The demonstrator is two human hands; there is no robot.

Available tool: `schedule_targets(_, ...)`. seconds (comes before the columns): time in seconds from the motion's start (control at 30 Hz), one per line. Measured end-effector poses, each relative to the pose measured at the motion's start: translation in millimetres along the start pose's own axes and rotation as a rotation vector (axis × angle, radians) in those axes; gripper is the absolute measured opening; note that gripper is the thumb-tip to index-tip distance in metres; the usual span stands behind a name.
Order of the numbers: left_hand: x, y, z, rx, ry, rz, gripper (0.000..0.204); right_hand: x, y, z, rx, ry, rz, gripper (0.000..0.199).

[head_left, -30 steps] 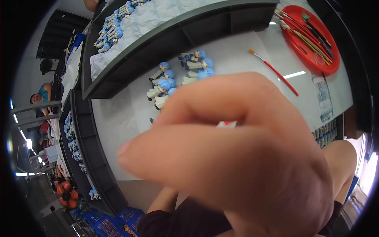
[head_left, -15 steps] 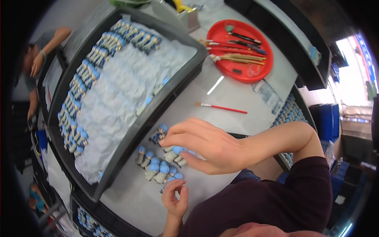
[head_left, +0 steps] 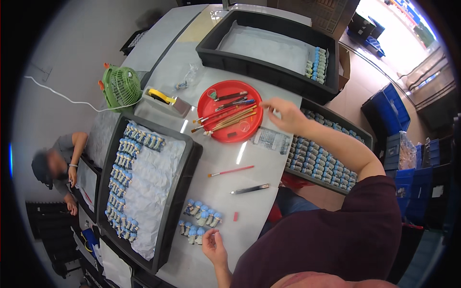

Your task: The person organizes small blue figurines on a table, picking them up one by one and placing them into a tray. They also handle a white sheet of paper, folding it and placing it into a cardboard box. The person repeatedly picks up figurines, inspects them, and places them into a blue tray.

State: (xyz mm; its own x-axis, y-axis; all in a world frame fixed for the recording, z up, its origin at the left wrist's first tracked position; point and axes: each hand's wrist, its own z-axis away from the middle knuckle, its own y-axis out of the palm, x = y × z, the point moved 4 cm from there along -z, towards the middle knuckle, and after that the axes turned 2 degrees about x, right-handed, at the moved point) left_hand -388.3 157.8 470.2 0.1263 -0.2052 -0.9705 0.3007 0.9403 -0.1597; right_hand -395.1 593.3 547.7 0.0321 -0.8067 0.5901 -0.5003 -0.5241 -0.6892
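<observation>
My right hand (head_left: 284, 115) reaches out over the right rim of a red round plate (head_left: 225, 135), fingers apart and holding nothing. The plate carries several paint brushes (head_left: 225, 119). My left hand (head_left: 214, 245) rests low on the white table (head_left: 249, 163), fingertips loosely spread beside a cluster of small figurines with blue caps (head_left: 200, 222). A red-handled brush (head_left: 231, 171) and a dark pen-like tool (head_left: 249, 189) lie loose on the table between the two hands.
A black tray (head_left: 173, 201) lined with white paper holds rows of figurines at left. Another black tray (head_left: 269, 72) stands at the back, and a crate of figurines (head_left: 319, 161) at right. A green fan (head_left: 120, 86) and another seated person (head_left: 60, 165) are on the left.
The view has swung and pulled back. My right hand left the figurine cluster and moved out to the red plate. My left hand stays by the figurines.
</observation>
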Motion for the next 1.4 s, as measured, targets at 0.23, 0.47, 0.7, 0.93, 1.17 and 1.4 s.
schedule_targets(0.23, -1, 58, 35, -0.174, -0.137, -0.034, 0.017, -277, -99, -62, -0.090, 0.518, 0.357, 0.060)
schedule_targets(0.47, -22, 84, 55, -0.232, -0.145, -0.193, 0.019, -322, -47, -78, 0.517, 0.645, 0.450, 0.088)
schedule_targets(0.7, -8, 82, 43, -0.211, -0.075, -0.214, 0.019, -359, -17, -95, 0.648, 0.600, 0.508, 0.073)
schedule_targets(0.93, -25, 98, 2, -0.057, -0.151, -0.256, 0.018, -330, -36, -75, 0.678, 0.689, 0.519, 0.065)
schedule_targets(1.17, -26, 75, -34, -0.044, -0.075, -0.148, 0.016, -314, -43, -77, 0.450, 0.555, 0.585, 0.029)
schedule_targets(1.4, -41, 85, -41, 0.006, -0.019, -0.224, 0.014, -290, -125, -115, -0.182, 0.354, 0.459, 0.019)
